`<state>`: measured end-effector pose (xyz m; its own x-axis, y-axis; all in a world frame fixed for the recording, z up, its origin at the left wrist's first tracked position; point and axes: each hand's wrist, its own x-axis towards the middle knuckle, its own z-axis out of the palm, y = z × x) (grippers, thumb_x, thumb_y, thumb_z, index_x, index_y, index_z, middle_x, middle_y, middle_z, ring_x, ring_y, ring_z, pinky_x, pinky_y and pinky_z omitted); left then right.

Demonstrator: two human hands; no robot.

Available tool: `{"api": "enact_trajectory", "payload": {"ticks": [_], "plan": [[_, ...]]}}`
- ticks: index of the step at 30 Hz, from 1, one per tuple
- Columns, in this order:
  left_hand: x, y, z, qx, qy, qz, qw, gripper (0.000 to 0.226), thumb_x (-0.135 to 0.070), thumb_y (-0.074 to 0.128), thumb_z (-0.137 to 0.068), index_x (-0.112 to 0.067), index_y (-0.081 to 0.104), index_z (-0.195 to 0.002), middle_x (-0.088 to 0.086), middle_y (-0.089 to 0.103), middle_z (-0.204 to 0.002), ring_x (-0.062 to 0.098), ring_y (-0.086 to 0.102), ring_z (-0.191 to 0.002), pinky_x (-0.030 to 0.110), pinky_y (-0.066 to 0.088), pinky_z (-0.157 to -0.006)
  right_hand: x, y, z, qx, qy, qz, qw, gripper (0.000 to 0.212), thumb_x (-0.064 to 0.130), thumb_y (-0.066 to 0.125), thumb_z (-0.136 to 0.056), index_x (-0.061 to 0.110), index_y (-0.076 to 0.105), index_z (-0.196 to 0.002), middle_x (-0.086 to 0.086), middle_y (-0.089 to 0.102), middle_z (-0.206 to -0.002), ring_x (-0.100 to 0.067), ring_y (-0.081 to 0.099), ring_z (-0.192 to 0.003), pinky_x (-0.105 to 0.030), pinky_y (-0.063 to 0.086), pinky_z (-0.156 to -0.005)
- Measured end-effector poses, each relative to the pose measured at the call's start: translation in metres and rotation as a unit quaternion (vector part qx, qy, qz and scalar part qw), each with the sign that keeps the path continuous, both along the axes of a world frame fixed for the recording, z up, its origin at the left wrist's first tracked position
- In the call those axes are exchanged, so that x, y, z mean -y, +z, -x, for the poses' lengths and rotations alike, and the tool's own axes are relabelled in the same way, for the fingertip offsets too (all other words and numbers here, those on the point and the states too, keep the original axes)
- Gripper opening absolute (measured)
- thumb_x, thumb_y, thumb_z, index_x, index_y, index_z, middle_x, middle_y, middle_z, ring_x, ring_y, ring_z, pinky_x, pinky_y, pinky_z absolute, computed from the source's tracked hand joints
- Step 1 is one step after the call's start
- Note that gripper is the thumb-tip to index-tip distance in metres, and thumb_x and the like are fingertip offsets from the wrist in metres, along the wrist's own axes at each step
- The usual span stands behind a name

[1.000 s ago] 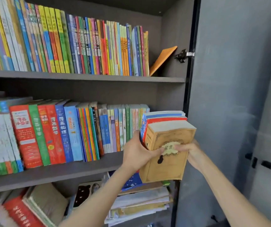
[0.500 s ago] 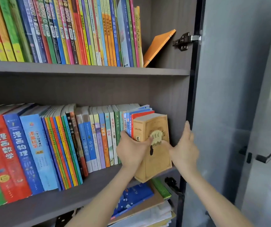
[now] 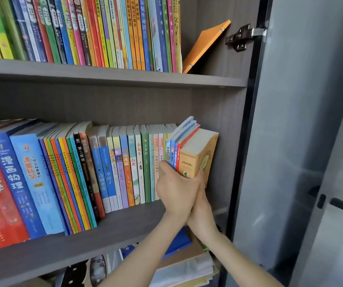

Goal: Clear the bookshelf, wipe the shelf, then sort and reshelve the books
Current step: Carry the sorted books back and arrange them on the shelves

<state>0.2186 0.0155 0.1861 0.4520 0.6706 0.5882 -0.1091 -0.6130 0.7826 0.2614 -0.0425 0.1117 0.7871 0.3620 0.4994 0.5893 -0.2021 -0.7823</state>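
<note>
A thick tan book (image 3: 197,154) and a few thin blue and red books (image 3: 174,150) stand at the right end of the middle shelf (image 3: 83,245), tilted a little to the left against the row of upright books (image 3: 104,172). My left hand (image 3: 176,191) grips the lower spines of this small bundle, with its fingers tucked in on the left side. My right hand (image 3: 202,212) lies just beside it, its straight fingers pressed flat against the tan book's right cover. A narrow gap separates the tan book from the cabinet's side wall.
The upper shelf is packed with thin colourful books (image 3: 83,32), and an orange book (image 3: 203,46) leans in its right corner. The grey cabinet door (image 3: 301,121) stands open on the right, with a hinge (image 3: 243,37). Stacked books and papers (image 3: 187,268) fill the shelf below.
The bundle went from in front of the shelf edge into the shelf's right end and stands nearly upright. Both hands followed it in; the right hand closed onto its cover.
</note>
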Motion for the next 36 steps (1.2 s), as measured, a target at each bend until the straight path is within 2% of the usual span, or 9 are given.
{"api": "enact_trajectory", "payload": {"ticks": [1, 4, 6, 11, 14, 18, 23, 29, 36], "plan": [[0.003, 0.001, -0.006, -0.002, 0.006, 0.0, 1.0, 0.066, -0.052, 0.081, -0.063, -0.016, 0.038, -0.097, 0.0, 0.054, -0.094, 0.01, 0.052, -0.076, 0.022, 0.04, -0.06, 0.005, 0.002, -0.007, -0.025, 0.02, 0.011, 0.999, 0.104, 0.031, 0.071, -0.086, 0.032, -0.01, -0.152, 0.009, 0.025, -0.155, 0.007, 0.036, -0.131, -0.01, 0.037, -0.102], [0.008, 0.005, -0.023, -0.04, 0.026, -0.028, 0.998, 0.065, -0.054, 0.078, -0.066, -0.008, 0.044, -0.098, 0.006, 0.055, -0.092, 0.019, 0.059, -0.075, 0.023, 0.037, -0.056, 0.022, 0.008, -0.029, -0.064, 0.056, 0.081, 0.993, 0.114, 0.03, 0.075, -0.082, 0.037, -0.015, -0.15, 0.012, 0.036, -0.149, 0.002, 0.045, -0.126, -0.029, 0.043, -0.106], [0.009, 0.007, -0.032, -0.117, 0.022, -0.077, 0.99, 0.065, -0.056, 0.072, -0.073, -0.007, 0.044, -0.106, 0.006, 0.053, -0.099, 0.02, 0.058, -0.081, 0.023, 0.033, -0.059, 0.035, 0.016, -0.046, -0.088, 0.069, 0.119, 0.987, 0.117, 0.024, 0.077, -0.081, 0.034, -0.016, -0.15, 0.013, 0.045, -0.141, 0.003, 0.051, -0.119, -0.031, 0.046, -0.104], [-0.006, -0.002, -0.037, -0.167, -0.096, -0.12, 0.974, 0.034, -0.029, 0.063, -0.09, -0.007, 0.045, -0.108, 0.008, 0.055, -0.105, 0.019, 0.058, -0.087, 0.02, 0.035, -0.059, 0.048, 0.037, -0.068, -0.131, 0.089, 0.11, 0.981, 0.089, 0.0, 0.068, -0.085, 0.036, 0.016, -0.148, 0.016, 0.057, -0.118, 0.003, 0.059, -0.101, -0.037, 0.053, -0.094], [-0.025, -0.007, -0.035, -0.159, -0.141, -0.115, 0.97, 0.025, -0.021, 0.065, -0.089, -0.008, 0.048, -0.102, 0.004, 0.059, -0.101, 0.012, 0.054, -0.082, 0.011, 0.034, -0.054, 0.045, 0.032, -0.069, -0.141, 0.118, 0.103, 0.977, 0.099, -0.006, 0.074, -0.075, 0.037, 0.017, -0.143, 0.016, 0.055, -0.121, 0.003, 0.055, -0.109, -0.025, 0.051, -0.092], [-0.04, -0.006, -0.033, -0.155, -0.175, -0.165, 0.958, 0.027, -0.024, 0.07, -0.085, -0.014, 0.046, -0.092, -0.002, 0.059, -0.089, 0.01, 0.054, -0.074, 0.01, 0.036, -0.056, 0.034, 0.023, -0.078, -0.141, 0.107, 0.076, 0.981, 0.112, 0.003, 0.084, -0.067, 0.032, 0.012, -0.147, 0.012, 0.052, -0.131, -0.008, 0.054, -0.121, -0.046, 0.051, -0.097], [-0.05, -0.004, -0.048, -0.202, -0.145, -0.197, 0.948, 0.024, -0.024, 0.067, -0.088, -0.007, 0.056, -0.099, 0.004, 0.067, -0.095, 0.016, 0.063, -0.078, 0.02, 0.044, -0.065, 0.018, 0.023, -0.095, -0.115, 0.093, 0.073, 0.986, 0.112, 0.003, 0.084, -0.067, 0.026, 0.012, -0.15, 0.016, 0.052, -0.129, -0.005, 0.053, -0.121, -0.041, 0.05, -0.098], [-0.059, -0.019, -0.07, -0.336, -0.098, -0.309, 0.884, 0.022, -0.024, 0.05, -0.098, -0.007, 0.064, -0.1, 0.007, 0.067, -0.097, 0.023, 0.064, -0.09, 0.028, 0.048, -0.074, 0.009, 0.026, -0.124, -0.116, 0.111, 0.082, 0.984, 0.114, 0.0, 0.085, -0.066, 0.024, 0.012, -0.15, 0.013, 0.052, -0.131, -0.004, 0.052, -0.121, -0.032, 0.054, -0.091], [-0.038, -0.015, -0.079, -0.41, 0.041, -0.453, 0.791, 0.026, 0.006, 0.043, -0.092, -0.007, 0.058, -0.109, 0.005, 0.066, -0.102, 0.024, 0.065, -0.093, 0.029, 0.04, -0.063, -0.004, 0.022, -0.144, -0.126, 0.113, 0.07, 0.983, 0.118, 0.001, 0.087, -0.063, 0.028, 0.011, -0.149, 0.011, 0.058, -0.128, -0.009, 0.059, -0.116, -0.044, 0.054, -0.092]]}}
